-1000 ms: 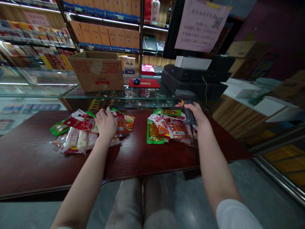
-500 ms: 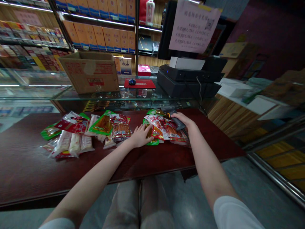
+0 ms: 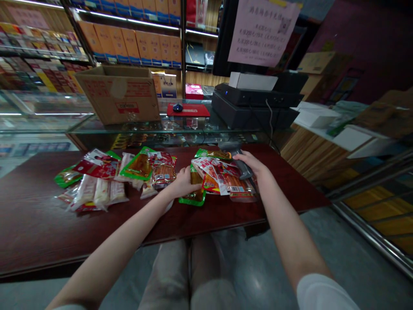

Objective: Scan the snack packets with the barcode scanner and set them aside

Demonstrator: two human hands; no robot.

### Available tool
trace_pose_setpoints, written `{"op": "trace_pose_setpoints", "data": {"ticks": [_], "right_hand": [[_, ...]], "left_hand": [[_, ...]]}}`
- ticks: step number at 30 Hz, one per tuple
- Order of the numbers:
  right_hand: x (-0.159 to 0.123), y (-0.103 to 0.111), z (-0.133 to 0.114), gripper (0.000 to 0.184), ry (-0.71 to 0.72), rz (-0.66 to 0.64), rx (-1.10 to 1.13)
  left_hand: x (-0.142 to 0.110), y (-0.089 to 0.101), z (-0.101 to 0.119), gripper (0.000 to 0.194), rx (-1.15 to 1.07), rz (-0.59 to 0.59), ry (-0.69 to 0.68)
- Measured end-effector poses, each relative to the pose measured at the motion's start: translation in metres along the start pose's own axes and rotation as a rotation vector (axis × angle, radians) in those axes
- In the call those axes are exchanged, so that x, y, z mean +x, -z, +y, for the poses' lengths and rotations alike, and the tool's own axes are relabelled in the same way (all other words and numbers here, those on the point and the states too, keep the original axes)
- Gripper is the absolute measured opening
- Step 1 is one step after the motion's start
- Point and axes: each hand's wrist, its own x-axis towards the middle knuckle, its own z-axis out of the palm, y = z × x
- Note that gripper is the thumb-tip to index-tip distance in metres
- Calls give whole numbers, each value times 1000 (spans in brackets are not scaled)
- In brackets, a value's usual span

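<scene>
Packet point(image 3: 195, 196) in left hand point(image 3: 182, 183) sits back from front table edge point(image 3: 213, 228).

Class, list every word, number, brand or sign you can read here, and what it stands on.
"200元": pink paper sign.
"500元": same sign; its remaining writing is too blurred.
Cardboard carton: printing too blurred to read.
Snack pouches and orange shelf boxes: lettering too small or blurred.
</scene>
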Motion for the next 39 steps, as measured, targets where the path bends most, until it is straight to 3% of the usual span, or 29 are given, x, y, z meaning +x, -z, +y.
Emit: {"op": "trace_pose_setpoints", "data": {"ticks": [2, 6, 9, 12, 16, 17, 19, 21, 22, 28, 31, 36, 39], "right_hand": [[-4, 1, -9, 35, 15, 26, 140], [-10, -8, -35, 22, 117, -21, 394], [-10, -21, -55, 19, 63, -142, 461], [-6, -33, -68, 19, -29, -338, 482], [4, -49, -67, 19, -111, -565, 557], [6, -54, -64, 18, -131, -596, 575], [8, -64, -54, 16, -183, -627, 597], [9, -74, -41, 16, -221, -605, 607], [8, -78, -34, 17, -223, -579, 612], [2, -84, -10, 30, -110, -524, 662], [1, -85, -7, 31, -74, -534, 640], [1, -88, -4, 35, -49, -546, 600], [1, -88, -1, 37, -49, -549, 590]], "left_hand": [[4, 0, 10, 86, 121, 32, 67], [14, 5, 27, 73, 160, -92, 154], [20, 16, 28, 45, 26, -176, 205], [17, 40, 17, 20, -110, -209, 218], [2, 87, -5, 33, -137, -100, 165], [0, 97, -10, 36, -164, -33, 162], [1, 107, -16, 43, -320, 223, 136], [10, 104, -19, 49, -600, 469, 77], [16, 97, -21, 51, -749, 530, 56], [41, 50, -38, 49, -1248, 597, 174], [37, 45, -43, 42, -1458, 580, 165], [26, 56, -46, 39, -1700, 356, 179], [24, 61, -47, 20, -1809, 276, 272]]}}
